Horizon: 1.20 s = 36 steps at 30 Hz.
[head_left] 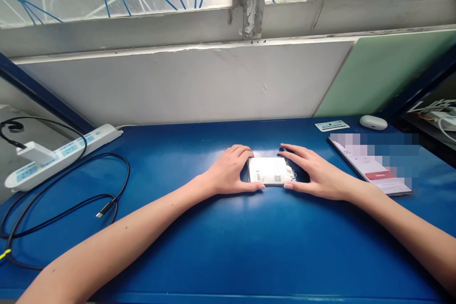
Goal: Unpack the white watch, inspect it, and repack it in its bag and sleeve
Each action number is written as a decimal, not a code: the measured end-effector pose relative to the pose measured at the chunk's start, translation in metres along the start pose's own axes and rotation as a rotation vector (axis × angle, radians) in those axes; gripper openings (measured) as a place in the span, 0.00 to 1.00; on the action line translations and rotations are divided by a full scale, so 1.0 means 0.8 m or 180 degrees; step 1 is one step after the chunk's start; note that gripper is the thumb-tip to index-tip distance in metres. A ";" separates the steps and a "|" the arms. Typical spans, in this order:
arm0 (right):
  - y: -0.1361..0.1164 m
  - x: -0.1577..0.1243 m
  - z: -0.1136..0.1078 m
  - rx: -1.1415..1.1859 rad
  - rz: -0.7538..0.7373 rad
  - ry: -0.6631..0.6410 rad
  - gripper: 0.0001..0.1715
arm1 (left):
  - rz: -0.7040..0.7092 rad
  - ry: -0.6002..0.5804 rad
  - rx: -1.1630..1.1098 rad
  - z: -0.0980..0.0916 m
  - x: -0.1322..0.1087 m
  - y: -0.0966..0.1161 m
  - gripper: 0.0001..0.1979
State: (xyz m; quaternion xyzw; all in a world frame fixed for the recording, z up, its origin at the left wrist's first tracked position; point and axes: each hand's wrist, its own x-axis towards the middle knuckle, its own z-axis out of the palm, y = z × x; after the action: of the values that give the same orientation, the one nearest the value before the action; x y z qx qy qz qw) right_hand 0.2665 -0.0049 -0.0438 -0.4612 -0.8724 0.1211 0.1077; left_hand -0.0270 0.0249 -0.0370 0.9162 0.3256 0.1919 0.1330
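A small flat package with a white printed label [267,170] lies on the blue table [228,237]. The label carries a barcode and a square code, and crinkled clear plastic shows at its right end. My left hand [235,171] is closed around the left end, thumb along the near edge and fingers at the far side. At the right end, my right hand [313,171] has its fingers stretched out and apart. Its thumb tip is by the near right corner; whether it touches the package I cannot tell.
To the left lies a white power strip [103,135] with a charger [37,153] plugged in and a black cable [124,166] looped below. On the right are a pixelated flat tablet-like thing [374,171], a printed card [332,126] and a white earbud case [373,122].
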 end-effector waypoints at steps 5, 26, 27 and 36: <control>0.000 0.000 -0.001 0.0116 -0.0062 0.0014 0.43 | 0.0052 -0.0039 0.0041 0.001 -0.001 -0.001 0.38; -0.011 0.000 0.002 0.0144 -0.0251 0.0278 0.35 | 0.0114 -0.0184 0.0099 0.000 -0.002 0.001 0.35; -0.011 0.000 0.002 0.0147 -0.0248 0.0272 0.34 | 0.0115 -0.0190 0.0102 0.000 -0.002 0.001 0.35; -0.009 0.003 0.004 0.0017 -0.0108 0.0670 0.20 | 0.0104 -0.0138 0.0042 0.001 -0.001 0.001 0.35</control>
State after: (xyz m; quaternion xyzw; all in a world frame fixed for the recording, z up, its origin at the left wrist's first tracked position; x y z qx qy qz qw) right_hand 0.2587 -0.0077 -0.0442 -0.4563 -0.8636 0.0725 0.2020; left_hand -0.0273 0.0238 -0.0377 0.9263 0.3088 0.1719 0.1308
